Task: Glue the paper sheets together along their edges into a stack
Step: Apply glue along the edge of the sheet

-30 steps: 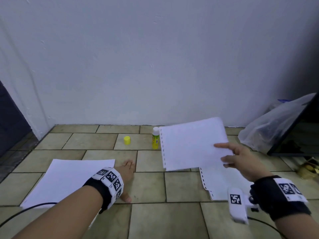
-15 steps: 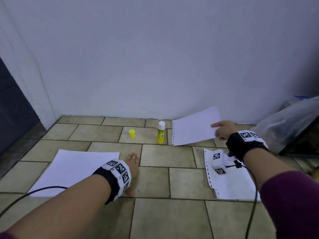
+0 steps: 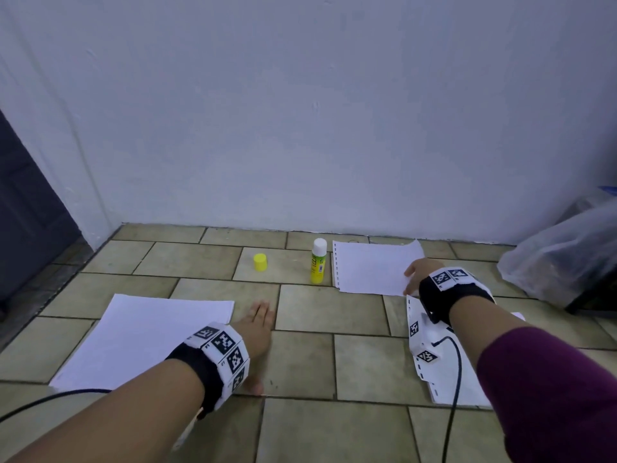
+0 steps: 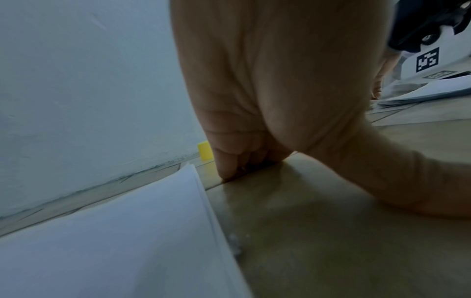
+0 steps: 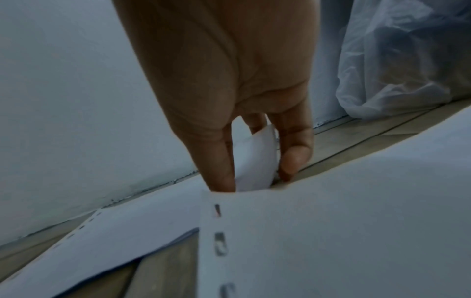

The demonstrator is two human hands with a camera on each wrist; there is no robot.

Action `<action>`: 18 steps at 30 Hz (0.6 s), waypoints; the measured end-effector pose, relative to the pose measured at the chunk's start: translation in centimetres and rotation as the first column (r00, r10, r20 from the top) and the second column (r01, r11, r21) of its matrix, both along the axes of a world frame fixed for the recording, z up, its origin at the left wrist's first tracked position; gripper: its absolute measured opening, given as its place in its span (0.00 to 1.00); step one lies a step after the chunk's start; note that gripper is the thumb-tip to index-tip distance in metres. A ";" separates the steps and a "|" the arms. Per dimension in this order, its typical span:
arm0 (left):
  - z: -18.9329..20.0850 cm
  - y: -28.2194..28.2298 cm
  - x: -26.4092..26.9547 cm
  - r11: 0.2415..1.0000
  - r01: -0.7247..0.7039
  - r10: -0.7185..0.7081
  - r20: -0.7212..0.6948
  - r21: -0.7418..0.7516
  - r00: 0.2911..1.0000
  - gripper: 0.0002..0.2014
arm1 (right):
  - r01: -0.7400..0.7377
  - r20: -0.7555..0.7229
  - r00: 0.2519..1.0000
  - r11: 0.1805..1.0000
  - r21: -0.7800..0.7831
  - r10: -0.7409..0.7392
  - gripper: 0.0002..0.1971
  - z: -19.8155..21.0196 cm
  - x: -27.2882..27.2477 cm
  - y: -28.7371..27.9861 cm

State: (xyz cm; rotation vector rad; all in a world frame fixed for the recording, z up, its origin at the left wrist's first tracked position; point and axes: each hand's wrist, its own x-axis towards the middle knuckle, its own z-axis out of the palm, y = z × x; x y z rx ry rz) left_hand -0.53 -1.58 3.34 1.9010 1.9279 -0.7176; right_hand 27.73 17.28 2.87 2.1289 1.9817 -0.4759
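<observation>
No legible text anywhere.

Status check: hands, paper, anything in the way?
Left hand flat on tiled floor, holding nothing. Right hand pinching edge of white punched paper sheet beside uncapped yellow glue stick. No obstruction.

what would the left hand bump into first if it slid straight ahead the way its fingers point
Probably the glue stick: the left hand lies flat on the floor tiles, fingers aimed roughly toward it. The yellow cap sits a little left, though depth is unclear.
</observation>
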 end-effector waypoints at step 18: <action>-0.9 0.3 -0.4 0.998 0.037 -0.039 -0.039 -0.058 0.998 0.42 | -0.082 -0.026 0.996 0.996 -0.016 0.082 0.37 7.0 0.5 -6.4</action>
